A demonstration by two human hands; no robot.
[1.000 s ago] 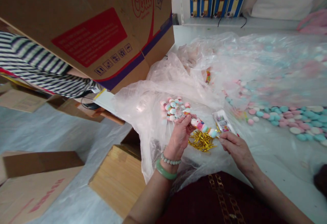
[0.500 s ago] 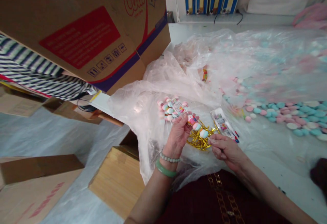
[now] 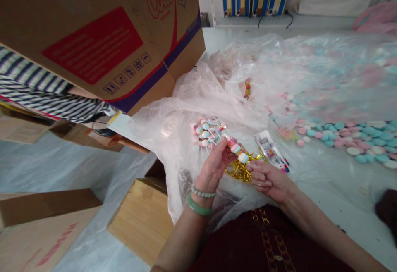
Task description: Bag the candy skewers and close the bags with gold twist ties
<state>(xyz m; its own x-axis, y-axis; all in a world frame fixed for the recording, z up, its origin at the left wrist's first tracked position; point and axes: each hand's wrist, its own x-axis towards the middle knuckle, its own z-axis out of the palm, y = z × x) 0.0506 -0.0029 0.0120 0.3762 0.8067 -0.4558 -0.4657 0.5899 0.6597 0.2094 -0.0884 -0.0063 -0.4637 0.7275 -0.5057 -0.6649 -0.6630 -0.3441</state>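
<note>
While the left hand (image 3: 216,161) keeps its grip on the wrapped skewer (image 3: 235,149), the right hand (image 3: 268,180) is now closer to it than a second ago, and the sweets lie at a steeper slant between them. The left thumb and fingers clasp the skewer partway along; the right fingertips pinch its lower end, the other fingers curled and the palm turned partly up. The skewer hangs over the gold ties (image 3: 238,173), between the bunch (image 3: 204,131) on the plastic (image 3: 186,113) and the packet (image 3: 270,150).
</note>
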